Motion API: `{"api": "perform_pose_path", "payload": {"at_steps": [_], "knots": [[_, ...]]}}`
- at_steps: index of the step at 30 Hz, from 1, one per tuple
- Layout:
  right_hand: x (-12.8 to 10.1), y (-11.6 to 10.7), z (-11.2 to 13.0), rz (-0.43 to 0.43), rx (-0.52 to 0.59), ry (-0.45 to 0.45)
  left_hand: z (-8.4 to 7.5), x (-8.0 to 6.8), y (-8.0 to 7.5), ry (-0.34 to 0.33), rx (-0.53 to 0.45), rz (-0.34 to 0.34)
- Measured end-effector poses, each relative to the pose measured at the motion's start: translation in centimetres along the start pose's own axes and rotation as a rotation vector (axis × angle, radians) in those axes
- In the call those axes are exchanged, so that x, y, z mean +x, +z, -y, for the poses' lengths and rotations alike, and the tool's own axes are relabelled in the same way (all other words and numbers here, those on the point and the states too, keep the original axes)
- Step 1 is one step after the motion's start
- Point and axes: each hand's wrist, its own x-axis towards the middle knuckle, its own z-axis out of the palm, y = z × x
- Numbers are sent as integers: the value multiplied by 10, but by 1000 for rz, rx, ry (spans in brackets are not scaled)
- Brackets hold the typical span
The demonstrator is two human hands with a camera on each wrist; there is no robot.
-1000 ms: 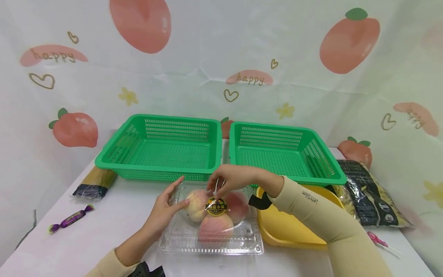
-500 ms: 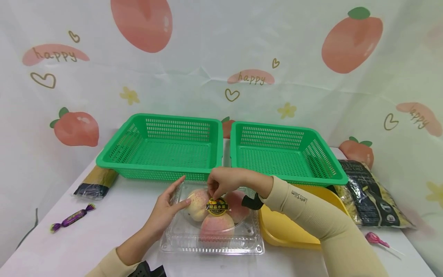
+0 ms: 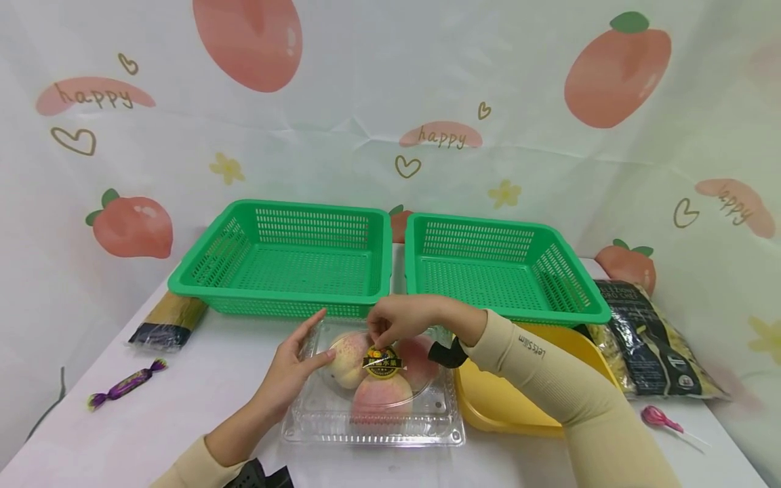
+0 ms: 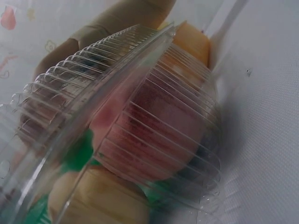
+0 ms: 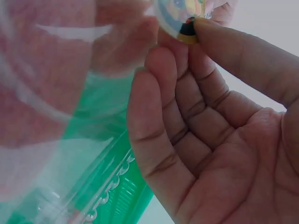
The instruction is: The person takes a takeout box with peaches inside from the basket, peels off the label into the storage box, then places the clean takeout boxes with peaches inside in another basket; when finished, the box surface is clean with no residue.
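A clear plastic clamshell box (image 3: 421, 427) lies on the table with three peaches (image 3: 382, 394) inside. On its lid is a round black-and-gold sticker (image 3: 382, 366). The left hand (image 3: 289, 376) rests along the box's left side, thumb over the lid and fingers extended. From the far side, the right hand (image 3: 399, 320) reaches over the lid. Its thumb and fingertip pinch the rim of the sticker (image 5: 189, 30), its other fingers curled loosely below. In the left wrist view the ribbed box wall and a pink peach (image 4: 149, 126) fill the middle; the left hand is hidden there.
Two green baskets (image 3: 305, 298) (image 3: 506, 313) stand behind the box. A yellow tray (image 3: 518, 403) sits at its right, under the right forearm. Pasta bags (image 3: 173, 322) (image 3: 659, 352) lie at both sides, with a purple wrapped candy (image 3: 127, 385) at left and a pink lollipop (image 3: 662, 419) at right.
The right hand has come down slightly, and its fingers, earlier spread a little above the sticker, have drawn together at the sticker's upper edge. The left hand and box stay in place.
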Motion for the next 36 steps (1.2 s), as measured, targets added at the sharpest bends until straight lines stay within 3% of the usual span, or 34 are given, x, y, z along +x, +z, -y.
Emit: {"api": "perform_pose_path", "payload": {"at_steps": [7, 15, 26, 36], "knots": [[-3, -1, -3, 14, 69, -3, -1, -1, 1, -7, 5, -1], [-7, -2, -4, 40, 22, -36, -2, -1, 0, -9, 15, -5], [-14, -4, -8, 43, 124, -57, -2, 0, -1, -30, 40, 10], [-39, -13, -21, -138, 213, 37, -3, -1, -2, -31, 46, 10]]}}
